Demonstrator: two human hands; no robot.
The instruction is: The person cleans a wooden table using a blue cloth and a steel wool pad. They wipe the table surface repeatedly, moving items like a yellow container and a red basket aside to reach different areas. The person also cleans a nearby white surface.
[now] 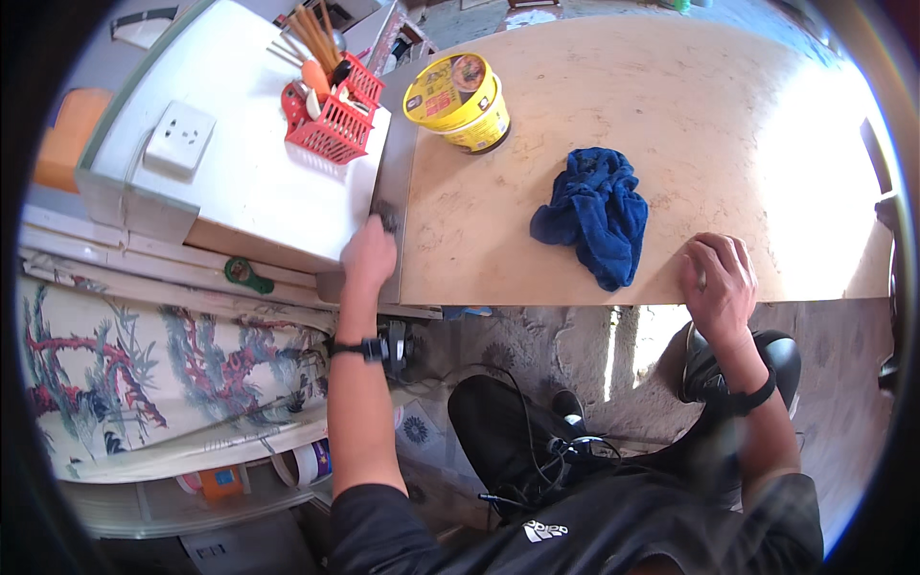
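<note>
My left hand (370, 251) reaches forward over the narrow grey strip between the white cabinet top and the table. Its fingers are curled at a small dark object (386, 214), too blurred to name; whether they grip it cannot be told. My right hand (721, 277) rests on the table's front edge, fingers loosely bent, with nothing plainly held. A crumpled dark blue cloth (604, 215) lies on the tabletop between the hands. Behind it to the left stands a yellow instant-noodle tub (460, 100) with its lid on, near the table's left edge.
A red plastic utensil basket (334, 126) with chopsticks and spoons stands on the white cabinet top (251, 194), beside a white power socket block (180, 138). A green-handled item (248, 275) lies on the ledge below. Thin cables hang over my lap. Bright sunlight covers the table's right side.
</note>
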